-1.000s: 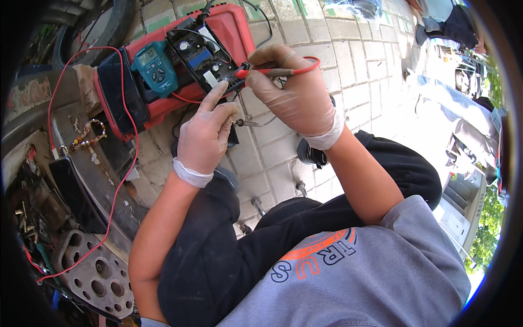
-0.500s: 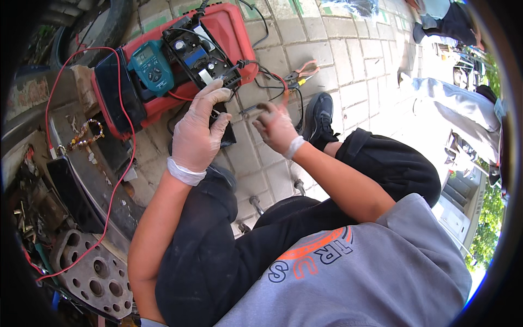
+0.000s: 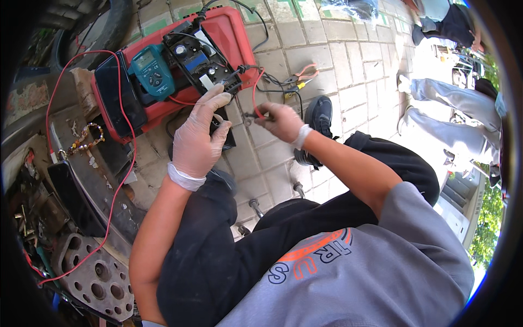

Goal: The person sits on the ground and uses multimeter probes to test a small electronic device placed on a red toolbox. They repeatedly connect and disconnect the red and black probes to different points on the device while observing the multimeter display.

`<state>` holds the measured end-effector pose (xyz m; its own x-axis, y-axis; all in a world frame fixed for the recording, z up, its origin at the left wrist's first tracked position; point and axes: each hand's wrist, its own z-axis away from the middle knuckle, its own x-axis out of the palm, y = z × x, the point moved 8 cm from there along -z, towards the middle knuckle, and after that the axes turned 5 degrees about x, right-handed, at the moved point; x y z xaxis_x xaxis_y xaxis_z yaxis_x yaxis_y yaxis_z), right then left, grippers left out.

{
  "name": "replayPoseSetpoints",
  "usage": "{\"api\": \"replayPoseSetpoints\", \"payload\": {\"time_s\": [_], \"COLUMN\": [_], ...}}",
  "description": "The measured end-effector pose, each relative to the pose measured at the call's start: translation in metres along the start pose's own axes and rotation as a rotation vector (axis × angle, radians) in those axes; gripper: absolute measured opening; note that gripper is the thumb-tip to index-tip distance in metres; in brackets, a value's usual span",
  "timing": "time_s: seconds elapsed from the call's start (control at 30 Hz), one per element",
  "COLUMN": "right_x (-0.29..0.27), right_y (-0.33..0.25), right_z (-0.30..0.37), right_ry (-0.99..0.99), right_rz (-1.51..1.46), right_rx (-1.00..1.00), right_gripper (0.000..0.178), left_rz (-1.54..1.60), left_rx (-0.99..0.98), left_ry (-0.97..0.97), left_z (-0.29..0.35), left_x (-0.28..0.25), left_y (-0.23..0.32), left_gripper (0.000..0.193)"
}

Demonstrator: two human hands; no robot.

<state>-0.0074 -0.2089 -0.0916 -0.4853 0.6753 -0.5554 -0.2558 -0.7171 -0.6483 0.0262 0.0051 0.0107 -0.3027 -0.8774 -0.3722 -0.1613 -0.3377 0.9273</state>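
My left hand, in a clear glove, is closed at the near end of an opened black device with a bare circuit inside. Its thumb and fingers curl round a small dark part I cannot make out. A dark box-shaped part shows partly beneath that hand. To the right, my gloved right hand pinches the end of a red wire, and a small metal tip juts out toward the left hand. A teal meter with a small screen lies left of the device.
Beneath the device and meter is a red case, with a black phone at its left end. Pliers and a yellow-handled tool lie on the paving. A holed metal plate sits lower left. Other people stand at right.
My right hand has turned and brought the red wire's end down and left, nearer my left hand. My left hand has barely moved.
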Motion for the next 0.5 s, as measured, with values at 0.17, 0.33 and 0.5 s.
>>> {"api": "replayPoseSetpoints", "payload": {"time_s": [0.17, 0.33, 0.5], "right_x": [-0.132, -0.191, -0.209], "right_y": [-0.01, -0.023, 0.004], "right_z": [0.024, 0.051, -0.018], "right_ry": [0.216, 0.204, 0.293], "right_rz": [-1.0, -0.815, -0.03], "right_rx": [0.314, 0.308, 0.172], "right_gripper": [0.018, 0.021, 0.028], "left_rz": [-0.021, -0.039, -0.061], "left_rx": [0.015, 0.028, 0.033], "left_ry": [0.002, 0.004, 0.003], "left_z": [-0.003, -0.002, -0.002], "left_x": [0.0, 0.0, -0.001], "left_y": [0.004, 0.005, 0.007], "left_gripper": [0.047, 0.046, 0.045]}}
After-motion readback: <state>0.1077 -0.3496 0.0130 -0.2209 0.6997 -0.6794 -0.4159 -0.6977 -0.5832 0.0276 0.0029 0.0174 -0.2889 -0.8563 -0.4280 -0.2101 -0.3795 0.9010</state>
